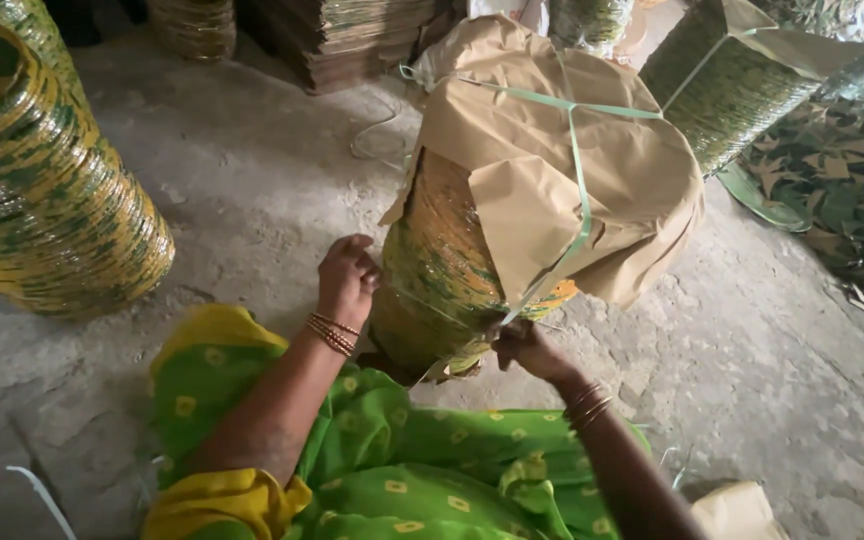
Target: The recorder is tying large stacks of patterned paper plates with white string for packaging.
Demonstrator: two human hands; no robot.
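A tall stack of yellow-green discs [442, 270] lies tilted on the floor in front of me, its top capped with brown paper [572, 170]. A thin light-green strap [580, 190] crosses over the paper. My left hand [347, 280] is closed against the stack's left side, fingers curled on what looks like a strand of the strap. My right hand [522, 345] pinches the strap at the stack's lower edge, pulling it taut. Bangles sit on both wrists. My green and yellow garment [392, 470] fills the bottom of the view.
Another tall yellow-green stack [42, 190] stands at the left. A paper-capped, strapped stack [732, 80] lies at the upper right beside loose green and brown sheets [842, 190]. Flat brown piles [352, 40] stand at the back. The floor is rough grey concrete [252, 180].
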